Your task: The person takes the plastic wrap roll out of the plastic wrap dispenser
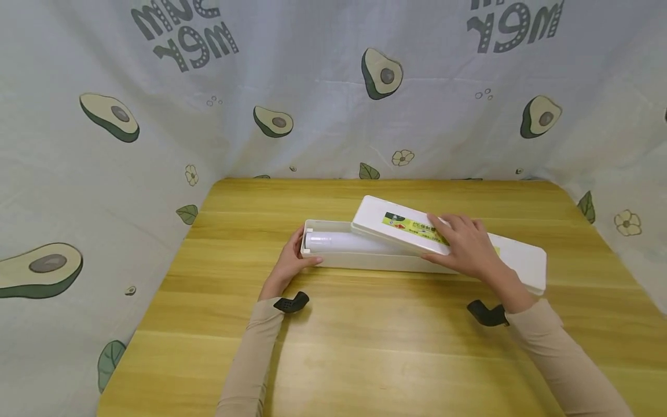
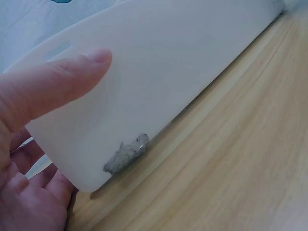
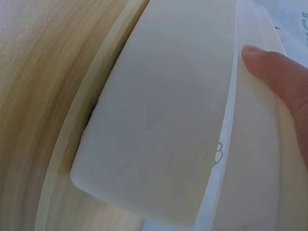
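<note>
Right hand clamped across white lid, my thumb at the near edge, fingers toward the far one. Lid sits skewed over the long white box on the wood table. My left hand grips the box's left end, thumb on near wall; white roll shows inside. Looks like thin plastic: I'd guess light, stiffish, slightly slick. Best holds, I'd say: lid mid-length by both long edges, box at its end.
</note>
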`<state>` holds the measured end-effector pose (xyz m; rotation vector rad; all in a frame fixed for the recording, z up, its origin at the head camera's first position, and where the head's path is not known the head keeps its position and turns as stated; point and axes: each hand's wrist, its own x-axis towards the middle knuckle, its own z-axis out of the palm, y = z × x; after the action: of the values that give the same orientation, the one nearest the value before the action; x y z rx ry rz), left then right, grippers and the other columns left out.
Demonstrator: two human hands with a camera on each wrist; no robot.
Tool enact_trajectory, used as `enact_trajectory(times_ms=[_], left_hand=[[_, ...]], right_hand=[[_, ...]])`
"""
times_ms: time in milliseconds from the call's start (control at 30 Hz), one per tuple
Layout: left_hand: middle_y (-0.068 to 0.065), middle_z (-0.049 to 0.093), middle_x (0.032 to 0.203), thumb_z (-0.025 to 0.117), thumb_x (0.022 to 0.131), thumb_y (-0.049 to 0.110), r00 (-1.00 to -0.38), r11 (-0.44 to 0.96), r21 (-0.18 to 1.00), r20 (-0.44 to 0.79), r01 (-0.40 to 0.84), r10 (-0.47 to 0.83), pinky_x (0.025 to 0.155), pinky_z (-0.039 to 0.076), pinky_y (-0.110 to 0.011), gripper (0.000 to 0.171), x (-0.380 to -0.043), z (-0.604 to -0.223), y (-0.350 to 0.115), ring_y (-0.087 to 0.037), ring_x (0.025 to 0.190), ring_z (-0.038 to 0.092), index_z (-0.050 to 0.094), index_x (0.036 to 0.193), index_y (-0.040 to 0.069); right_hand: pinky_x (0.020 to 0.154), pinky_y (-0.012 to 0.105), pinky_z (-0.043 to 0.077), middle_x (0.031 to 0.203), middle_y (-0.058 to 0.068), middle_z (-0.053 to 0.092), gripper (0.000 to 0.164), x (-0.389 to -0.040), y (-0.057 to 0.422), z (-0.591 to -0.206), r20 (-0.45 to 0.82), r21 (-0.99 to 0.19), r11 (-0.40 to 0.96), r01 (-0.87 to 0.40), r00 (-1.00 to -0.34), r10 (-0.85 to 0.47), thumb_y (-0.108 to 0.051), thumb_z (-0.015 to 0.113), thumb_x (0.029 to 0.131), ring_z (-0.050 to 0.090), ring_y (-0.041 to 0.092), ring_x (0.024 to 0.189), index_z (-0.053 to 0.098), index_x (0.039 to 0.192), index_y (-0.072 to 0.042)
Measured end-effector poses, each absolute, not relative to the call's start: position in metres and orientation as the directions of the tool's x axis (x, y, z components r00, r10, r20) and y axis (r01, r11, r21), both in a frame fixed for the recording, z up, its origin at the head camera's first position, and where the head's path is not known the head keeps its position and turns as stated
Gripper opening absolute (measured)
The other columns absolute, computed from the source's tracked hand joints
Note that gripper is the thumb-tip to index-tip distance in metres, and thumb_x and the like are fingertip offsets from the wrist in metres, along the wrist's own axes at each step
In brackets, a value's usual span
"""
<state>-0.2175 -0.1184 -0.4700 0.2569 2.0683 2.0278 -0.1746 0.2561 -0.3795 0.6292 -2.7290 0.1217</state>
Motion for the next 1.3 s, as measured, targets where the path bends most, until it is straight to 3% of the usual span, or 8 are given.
enact_trajectory(times_ms=[133, 467, 933, 1300], left_hand=[[-0.009, 0.033, 0.151, 0.073, 0.075, -0.005, -0.958, 0.031, 0.998, -0.059, -0.052, 0.281, 0.110, 0.036, -0.033, 0.096, -0.216, -0.469, -0.119, -0.024, 0.136, 0.036, 0.018, 0.150, 0.017], [-0.011, 0.033, 0.150, 0.071, 0.076, -0.007, -0.951, -0.010, 0.999, -0.027, -0.032, 0.307, 0.091, 0.045, -0.014, 0.096, -0.217, -0.467, -0.118, -0.027, 0.132, 0.039, 0.016, 0.151, 0.017], [-0.012, 0.033, 0.150, 0.072, 0.076, -0.006, -0.953, -0.002, 0.999, -0.045, -0.048, 0.299, 0.091, 0.044, -0.012, 0.096, -0.215, -0.469, -0.118, -0.025, 0.131, 0.039, 0.016, 0.151, 0.016], [-0.012, 0.035, 0.149, 0.073, 0.074, -0.006, -0.955, -0.011, 0.999, -0.033, -0.038, 0.296, 0.090, 0.045, -0.013, 0.096, -0.213, -0.468, -0.117, -0.025, 0.130, 0.040, 0.018, 0.150, 0.016]], right_hand=[[0.082, 0.054, 0.037, 0.122, 0.022, 0.055, 0.087, -0.171, 0.259, -0.379, 0.343, -0.018, 0.904, -0.428, -0.852, -0.396, -0.051, 0.075, 0.068, 0.051, 0.041, 0.109, 0.046, 0.138, -0.007], [0.081, 0.054, 0.036, 0.124, 0.022, 0.054, 0.086, -0.168, 0.264, -0.378, 0.327, -0.019, 0.926, -0.378, -0.877, -0.351, -0.050, 0.075, 0.069, 0.050, 0.042, 0.109, 0.045, 0.139, -0.008], [0.078, 0.055, 0.037, 0.124, 0.024, 0.052, 0.085, -0.159, 0.267, -0.379, 0.297, -0.029, 0.956, -0.292, -0.916, -0.271, -0.051, 0.073, 0.071, 0.049, 0.044, 0.109, 0.043, 0.138, -0.009], [0.084, 0.062, 0.036, 0.125, 0.027, 0.051, 0.087, -0.157, 0.272, -0.379, 0.277, -0.042, 0.966, -0.254, -0.932, -0.234, -0.054, 0.071, 0.073, 0.047, 0.046, 0.112, 0.042, 0.139, -0.007]])
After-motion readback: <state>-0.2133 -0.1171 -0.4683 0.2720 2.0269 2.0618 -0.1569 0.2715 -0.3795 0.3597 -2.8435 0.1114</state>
